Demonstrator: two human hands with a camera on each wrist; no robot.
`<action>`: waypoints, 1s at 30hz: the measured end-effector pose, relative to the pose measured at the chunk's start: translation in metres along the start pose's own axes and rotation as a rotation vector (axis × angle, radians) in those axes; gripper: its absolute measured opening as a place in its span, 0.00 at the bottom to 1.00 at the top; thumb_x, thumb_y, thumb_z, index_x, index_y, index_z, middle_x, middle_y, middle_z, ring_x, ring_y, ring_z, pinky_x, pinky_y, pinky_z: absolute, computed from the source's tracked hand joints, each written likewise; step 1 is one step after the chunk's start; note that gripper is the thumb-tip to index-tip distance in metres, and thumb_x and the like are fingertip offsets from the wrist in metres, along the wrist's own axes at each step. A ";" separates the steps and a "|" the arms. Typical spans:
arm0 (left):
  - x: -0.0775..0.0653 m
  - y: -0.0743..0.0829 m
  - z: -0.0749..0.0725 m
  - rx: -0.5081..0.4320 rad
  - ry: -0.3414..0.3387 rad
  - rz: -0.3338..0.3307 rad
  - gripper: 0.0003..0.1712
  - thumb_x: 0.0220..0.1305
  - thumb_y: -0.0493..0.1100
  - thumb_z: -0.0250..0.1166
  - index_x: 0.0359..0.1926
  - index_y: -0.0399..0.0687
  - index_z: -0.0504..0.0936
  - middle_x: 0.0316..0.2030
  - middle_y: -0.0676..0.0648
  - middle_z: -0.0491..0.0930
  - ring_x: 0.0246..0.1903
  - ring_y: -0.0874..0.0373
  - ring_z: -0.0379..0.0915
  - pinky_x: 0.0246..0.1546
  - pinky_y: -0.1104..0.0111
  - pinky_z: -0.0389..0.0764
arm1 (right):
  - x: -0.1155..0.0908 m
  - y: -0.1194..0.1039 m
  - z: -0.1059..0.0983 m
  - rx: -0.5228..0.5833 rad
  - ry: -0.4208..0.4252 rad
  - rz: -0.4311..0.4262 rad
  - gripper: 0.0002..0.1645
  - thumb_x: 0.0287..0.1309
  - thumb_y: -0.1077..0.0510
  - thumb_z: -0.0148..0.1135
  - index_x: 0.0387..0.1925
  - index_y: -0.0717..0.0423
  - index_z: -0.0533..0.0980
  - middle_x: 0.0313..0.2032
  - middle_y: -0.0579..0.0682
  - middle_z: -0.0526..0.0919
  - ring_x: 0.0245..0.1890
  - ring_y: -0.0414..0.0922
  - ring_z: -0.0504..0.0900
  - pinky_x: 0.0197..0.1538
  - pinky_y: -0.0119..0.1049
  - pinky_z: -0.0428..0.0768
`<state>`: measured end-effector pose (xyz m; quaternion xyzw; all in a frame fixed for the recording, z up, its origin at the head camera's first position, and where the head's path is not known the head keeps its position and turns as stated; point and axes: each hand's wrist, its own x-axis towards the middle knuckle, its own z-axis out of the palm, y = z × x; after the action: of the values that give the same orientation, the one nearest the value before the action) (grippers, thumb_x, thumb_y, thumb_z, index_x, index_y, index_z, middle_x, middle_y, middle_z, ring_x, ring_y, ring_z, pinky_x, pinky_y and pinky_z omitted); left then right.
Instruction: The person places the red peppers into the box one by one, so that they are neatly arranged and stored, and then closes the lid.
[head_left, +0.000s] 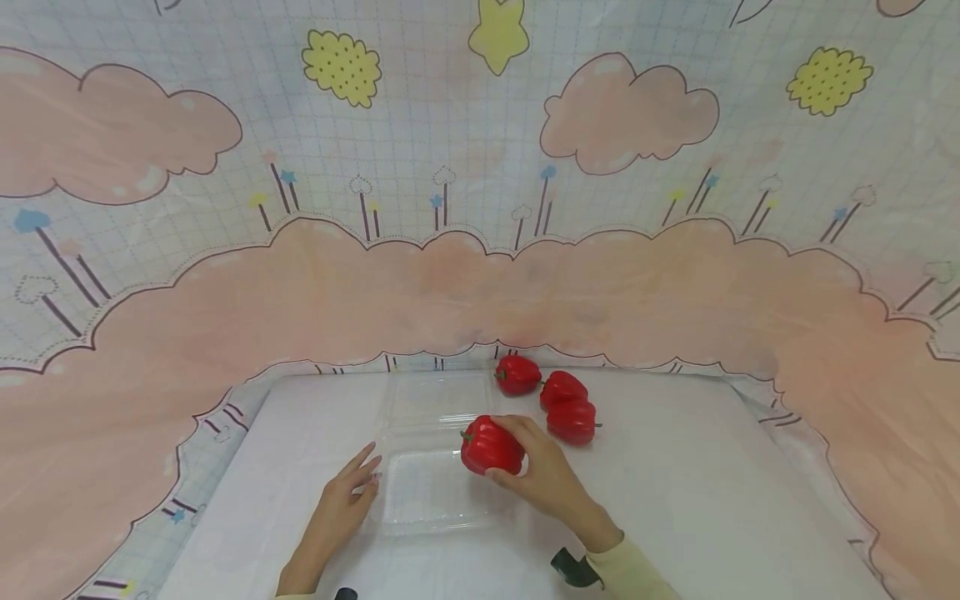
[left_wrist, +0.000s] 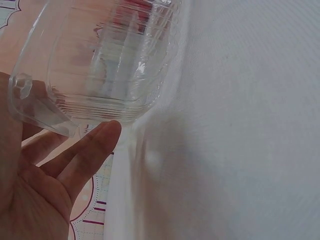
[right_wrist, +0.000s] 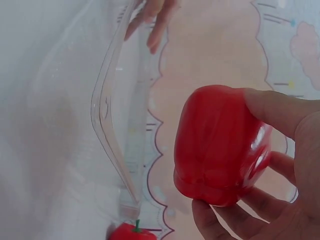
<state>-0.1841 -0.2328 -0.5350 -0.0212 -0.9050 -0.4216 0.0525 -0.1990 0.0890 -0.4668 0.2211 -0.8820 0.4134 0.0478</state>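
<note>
A red bell pepper (head_left: 491, 446) with a green stem is held in my right hand (head_left: 547, 475), thumb on one side and fingers on the other. It is raised over the right side of a clear plastic clamshell box (head_left: 431, 492), whose lid (head_left: 438, 398) lies folded open behind the base. In the right wrist view the pepper (right_wrist: 220, 145) appears beside the box's rim (right_wrist: 102, 107). My left hand (head_left: 345, 504) is at the box's left edge with its fingers extended. In the left wrist view, its fingertips (left_wrist: 107, 132) touch the outer wall under the rim.
Three more red bell peppers lie behind and right of the box: one at the back (head_left: 517, 375), one in the middle (head_left: 564, 390) and one in front (head_left: 572, 422). A white cloth covers the table (head_left: 675, 483). Behind stands a patterned backdrop (head_left: 480, 292).
</note>
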 end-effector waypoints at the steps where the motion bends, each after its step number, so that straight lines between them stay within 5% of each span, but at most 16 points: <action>1: 0.000 0.000 0.000 0.001 0.000 0.003 0.28 0.69 0.37 0.58 0.69 0.41 0.68 0.70 0.39 0.66 0.56 0.40 0.78 0.48 0.63 0.87 | 0.000 0.000 0.001 0.003 -0.005 -0.003 0.46 0.45 0.48 0.77 0.66 0.37 0.67 0.61 0.45 0.74 0.60 0.46 0.73 0.50 0.44 0.88; 23: -0.002 0.001 0.000 -0.011 0.024 0.054 0.27 0.68 0.35 0.59 0.67 0.37 0.70 0.70 0.37 0.66 0.54 0.39 0.80 0.46 0.64 0.87 | 0.019 -0.007 0.039 0.088 -0.112 -0.011 0.45 0.48 0.47 0.76 0.68 0.36 0.65 0.61 0.42 0.74 0.60 0.44 0.75 0.52 0.35 0.86; 30: -0.002 0.001 0.000 0.025 0.010 0.013 0.28 0.69 0.37 0.58 0.69 0.42 0.68 0.69 0.38 0.67 0.56 0.40 0.78 0.49 0.61 0.86 | 0.026 -0.009 0.052 0.117 -0.153 0.072 0.46 0.47 0.47 0.76 0.67 0.35 0.65 0.61 0.41 0.75 0.61 0.44 0.74 0.54 0.38 0.86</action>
<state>-0.1823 -0.2322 -0.5339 -0.0242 -0.9097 -0.4102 0.0600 -0.2134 0.0360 -0.4880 0.2227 -0.8648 0.4476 -0.0473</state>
